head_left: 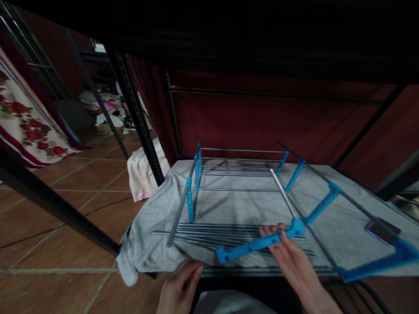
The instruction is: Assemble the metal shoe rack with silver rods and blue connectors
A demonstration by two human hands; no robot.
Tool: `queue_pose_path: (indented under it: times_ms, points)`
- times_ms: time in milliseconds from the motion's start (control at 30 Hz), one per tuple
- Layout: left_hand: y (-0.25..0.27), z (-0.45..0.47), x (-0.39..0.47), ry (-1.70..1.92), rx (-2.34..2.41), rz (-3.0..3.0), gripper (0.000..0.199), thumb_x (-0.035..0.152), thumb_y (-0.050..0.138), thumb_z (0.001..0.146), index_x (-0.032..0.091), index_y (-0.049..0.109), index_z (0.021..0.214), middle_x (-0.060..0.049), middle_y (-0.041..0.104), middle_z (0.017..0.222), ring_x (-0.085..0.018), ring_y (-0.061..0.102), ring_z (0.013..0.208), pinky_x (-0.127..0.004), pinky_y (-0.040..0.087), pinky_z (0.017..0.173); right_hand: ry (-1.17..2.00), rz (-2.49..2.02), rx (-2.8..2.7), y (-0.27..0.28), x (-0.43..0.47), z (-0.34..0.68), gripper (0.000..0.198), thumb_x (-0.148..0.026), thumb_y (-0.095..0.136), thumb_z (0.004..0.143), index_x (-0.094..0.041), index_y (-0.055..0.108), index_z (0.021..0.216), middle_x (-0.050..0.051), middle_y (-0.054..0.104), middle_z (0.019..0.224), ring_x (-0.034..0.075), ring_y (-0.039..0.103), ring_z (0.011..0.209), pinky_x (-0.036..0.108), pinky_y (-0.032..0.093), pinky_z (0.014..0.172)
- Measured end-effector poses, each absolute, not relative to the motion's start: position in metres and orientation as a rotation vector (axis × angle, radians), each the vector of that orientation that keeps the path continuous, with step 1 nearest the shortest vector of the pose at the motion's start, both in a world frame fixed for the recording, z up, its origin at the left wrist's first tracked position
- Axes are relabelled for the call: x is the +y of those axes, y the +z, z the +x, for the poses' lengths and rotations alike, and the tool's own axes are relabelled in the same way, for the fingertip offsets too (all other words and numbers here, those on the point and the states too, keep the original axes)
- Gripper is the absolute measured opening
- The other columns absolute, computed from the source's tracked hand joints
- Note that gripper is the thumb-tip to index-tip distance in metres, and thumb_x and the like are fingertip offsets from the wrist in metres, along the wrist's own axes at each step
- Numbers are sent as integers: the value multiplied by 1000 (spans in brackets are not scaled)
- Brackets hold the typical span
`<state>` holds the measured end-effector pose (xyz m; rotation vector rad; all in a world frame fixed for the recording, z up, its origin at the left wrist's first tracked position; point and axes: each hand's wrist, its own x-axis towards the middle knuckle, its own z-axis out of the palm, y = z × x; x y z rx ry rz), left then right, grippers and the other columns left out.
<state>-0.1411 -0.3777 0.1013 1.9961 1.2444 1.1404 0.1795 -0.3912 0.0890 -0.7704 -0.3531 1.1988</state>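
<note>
My right hand (pixel 288 253) is closed around a blue plastic bracket (pixel 250 249) with holes along it. A metal tube (pixel 284 194) sticks out from the bracket's right end, pointing away from me. My left hand (pixel 181 283) is low at the front edge, apart from the bracket, with its fingers curled together; what they hold, if anything, is hidden. Behind the hands, a partly assembled rack (pixel 240 189) of metal tubes and blue brackets stands on a grey cloth (pixel 225 207). Several loose metal tubes (pixel 225 231) lie in a bundle on the cloth, partly behind the held bracket.
A phone-like dark object (pixel 382 231) lies on the cloth at right, beside the rack's side frame. Black shelf posts (pixel 135 113) rise on the left, with a dark shelf (pixel 229 39) overhead. A dark red curtain (pixel 235 117) hangs behind. A striped cloth (pixel 140 170) hangs near the tiled floor.
</note>
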Motion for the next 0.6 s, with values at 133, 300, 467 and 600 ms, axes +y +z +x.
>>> queue_pose_path:
  times_ms: [133,300,467,600]
  points:
    - [65,-120,-360,1034,1299,1020,56,71,72,71,18,71,90,-9,74,87,-26,71,84,-33,59,73,1295,-835,-244,43,-352,140,18,-42,73,84,-25,68,89,4,73,107,24,66,116,50,48,112]
    - [56,-105,-354,1078,989,489,50,40,84,62,22,69,106,-11,69,121,-34,61,121,-47,56,95,1534,-877,-335,16,-337,93,26,-49,70,86,-24,65,94,5,72,113,22,63,122,46,50,109]
    - [47,-91,-355,1112,940,646,62,27,83,61,27,66,121,-9,63,136,-36,52,134,-50,51,105,1803,-881,-309,19,-338,79,27,-48,66,90,-22,63,94,5,73,108,19,68,111,40,52,104]
    - [40,-89,-354,1104,1050,963,67,32,81,69,33,62,133,-7,59,143,-34,48,138,-50,45,113,1930,-763,-209,26,-341,63,35,-53,68,89,-20,64,101,5,73,107,18,69,103,36,54,98]
